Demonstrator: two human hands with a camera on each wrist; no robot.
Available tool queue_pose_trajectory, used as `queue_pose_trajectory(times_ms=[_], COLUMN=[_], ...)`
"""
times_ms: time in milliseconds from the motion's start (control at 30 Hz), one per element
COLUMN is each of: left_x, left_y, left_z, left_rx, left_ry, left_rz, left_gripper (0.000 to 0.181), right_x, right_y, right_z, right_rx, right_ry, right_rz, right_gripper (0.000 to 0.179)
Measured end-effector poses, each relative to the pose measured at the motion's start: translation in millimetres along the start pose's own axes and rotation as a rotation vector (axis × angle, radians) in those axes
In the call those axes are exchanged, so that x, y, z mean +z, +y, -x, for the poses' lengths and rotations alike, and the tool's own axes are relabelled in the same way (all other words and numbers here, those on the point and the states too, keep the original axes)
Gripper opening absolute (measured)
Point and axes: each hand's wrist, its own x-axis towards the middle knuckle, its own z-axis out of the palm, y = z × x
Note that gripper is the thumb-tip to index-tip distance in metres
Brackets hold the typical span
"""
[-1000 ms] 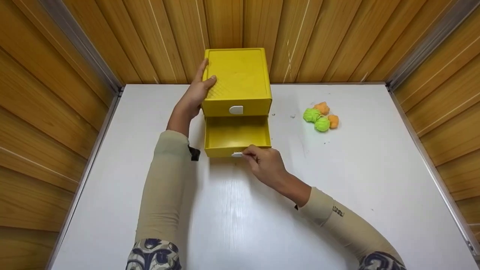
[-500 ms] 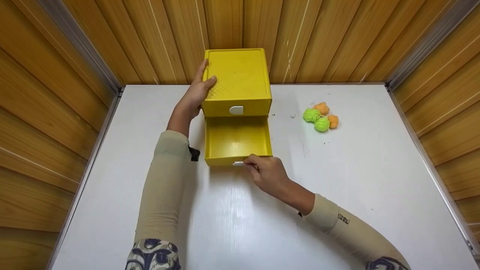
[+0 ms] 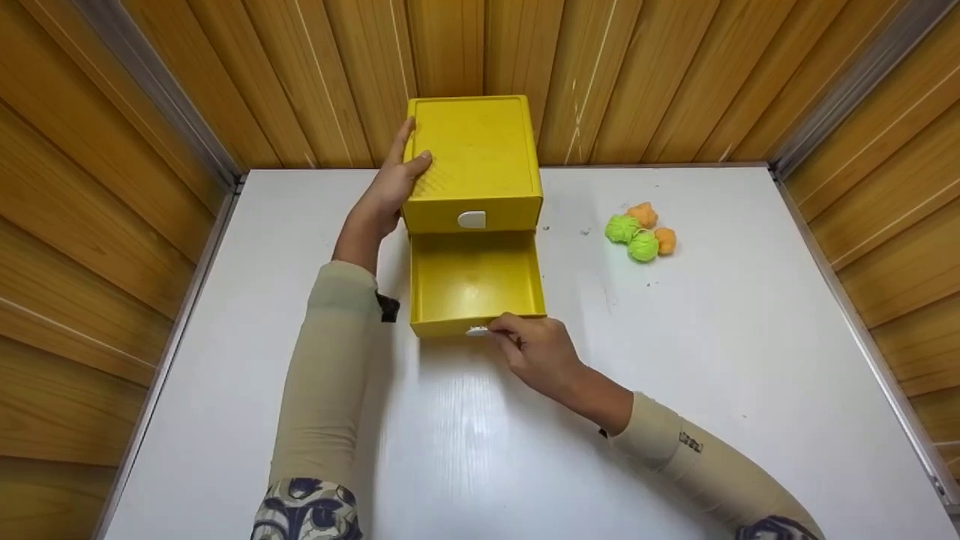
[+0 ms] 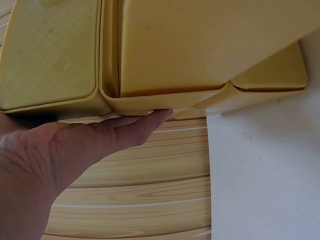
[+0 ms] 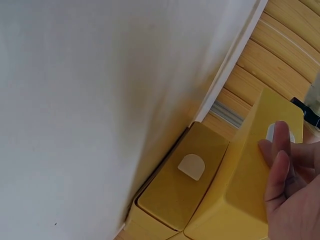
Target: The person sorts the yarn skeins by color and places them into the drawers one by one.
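Note:
A yellow plastic drawer unit (image 3: 474,150) stands at the back of the table, with a white tab on its shut top drawer. Below that, the pulled-out drawer (image 3: 477,277) juts toward me with nothing inside. My right hand (image 3: 541,354) pinches this drawer's white handle (image 3: 477,331) between thumb and curled fingers. My left hand (image 3: 388,187) rests against the unit's left side, its thumb over the top edge. In the left wrist view its extended fingers (image 4: 142,131) lie along the side. The right wrist view shows another shut drawer (image 5: 165,200), nearer the table.
Two green and two orange crumpled balls (image 3: 642,234) sit together right of the unit. Wood-patterned panels (image 3: 480,45) rise behind and on both sides of the white table (image 3: 465,450). Small specks dot its surface.
The right hand has drawn the drawer farther out toward me, mostly in the first half second and only slightly since. The left hand has stayed in place on the unit.

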Motion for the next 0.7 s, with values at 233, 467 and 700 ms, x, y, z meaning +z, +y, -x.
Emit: queue_pose_trajectory(times_ms=[233, 467, 700], left_x=[-0.3, -1.2, -0.7], left_y=[-0.7, -0.8, -0.1], left_z=[-0.6, 0.0, 0.1], left_rx=[0.0, -0.006, -0.006], left_ry=[0.002, 0.001, 0.004], left_rz=[0.001, -0.005, -0.006], left_gripper=[0.07, 0.069, 0.069], right_x=[-8.3, -28.8, -57.7], right_y=[-0.1, 7.0, 24.0], right_z=[1.9, -0.5, -2.4], right_rx=[0.0, -0.028, 0.069], right_ry=[-0.004, 0.111, 0.232], right_rz=[-0.012, -0.083, -0.096], right_gripper=[0.008, 0.009, 0.015])
